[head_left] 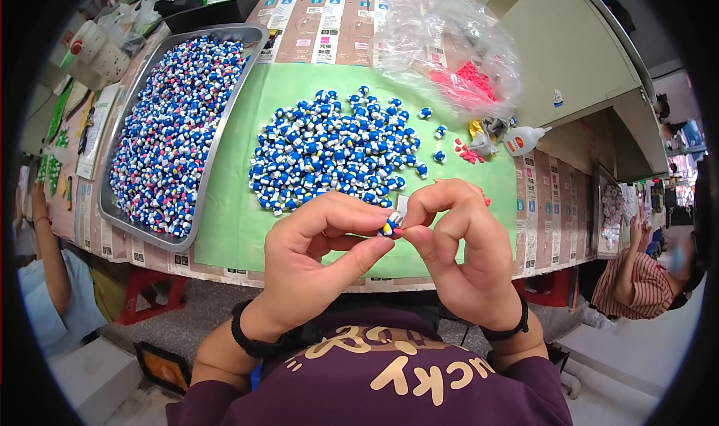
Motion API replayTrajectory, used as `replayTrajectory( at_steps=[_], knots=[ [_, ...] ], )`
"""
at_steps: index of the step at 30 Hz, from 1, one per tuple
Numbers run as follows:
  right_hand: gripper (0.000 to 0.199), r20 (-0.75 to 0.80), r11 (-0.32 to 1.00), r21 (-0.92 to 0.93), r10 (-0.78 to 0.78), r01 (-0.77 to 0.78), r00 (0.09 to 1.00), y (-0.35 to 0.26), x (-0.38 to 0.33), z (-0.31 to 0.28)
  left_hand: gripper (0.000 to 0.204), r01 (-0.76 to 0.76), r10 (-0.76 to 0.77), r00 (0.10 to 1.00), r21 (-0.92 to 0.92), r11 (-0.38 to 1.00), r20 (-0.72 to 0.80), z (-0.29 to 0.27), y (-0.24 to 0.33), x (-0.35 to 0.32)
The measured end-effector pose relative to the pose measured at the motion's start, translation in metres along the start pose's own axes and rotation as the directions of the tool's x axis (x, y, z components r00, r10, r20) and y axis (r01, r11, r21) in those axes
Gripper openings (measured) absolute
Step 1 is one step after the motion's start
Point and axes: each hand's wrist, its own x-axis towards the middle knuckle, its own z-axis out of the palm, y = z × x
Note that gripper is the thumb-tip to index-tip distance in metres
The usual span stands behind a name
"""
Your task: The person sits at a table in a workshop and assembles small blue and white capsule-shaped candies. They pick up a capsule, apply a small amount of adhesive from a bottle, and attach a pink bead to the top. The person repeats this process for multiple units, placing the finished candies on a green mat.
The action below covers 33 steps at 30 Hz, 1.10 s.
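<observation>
Close to the front edge of the green mat (pixel 232 231), my left hand (pixel 311 242) pinches a tiny blue, white and yellow figurine (pixel 389 228) between thumb and fingertips. My right hand (pixel 472 246) has its thumb and forefinger closed on a small pink piece (pixel 398 233), which touches the figurine's right side. Just beyond my hands spreads a loose pile of similar blue and white figurines (pixel 329 149). A few more pink pieces (pixel 469 155) lie to the right of that pile, beside a white squeeze bottle (pixel 524 139).
At left, a metal tray (pixel 204 201) is full of figurines with pink bits. A clear plastic bag (pixel 412 29) at the back right holds pink pieces (pixel 475 81). A grey-green cabinet (pixel 577 59) stands at right. Other people sit at both sides; a striped sleeve (pixel 625 287) shows at right.
</observation>
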Motion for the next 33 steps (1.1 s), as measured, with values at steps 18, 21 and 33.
replayTrajectory(
  at_steps=[18,21,33],
  knots=[
    [0.040,-0.125,0.977,0.077,0.206,-0.198,0.970,0.017,-0.016,-0.026,0.020,-0.293,0.371,0.927,0.510,0.809,-0.057,-0.045,0.020,0.000],
    [0.035,-0.281,0.938,0.148,0.344,-0.314,0.896,0.025,-0.025,-0.058,0.018,-0.194,0.474,0.833,0.651,0.733,-0.285,-0.110,0.032,-0.008],
    [0.012,-0.190,0.823,-0.267,0.465,-0.501,0.865,0.063,-0.067,-0.101,0.021,-0.214,0.088,0.976,0.839,0.500,0.197,-0.050,0.009,0.000]
  ],
)
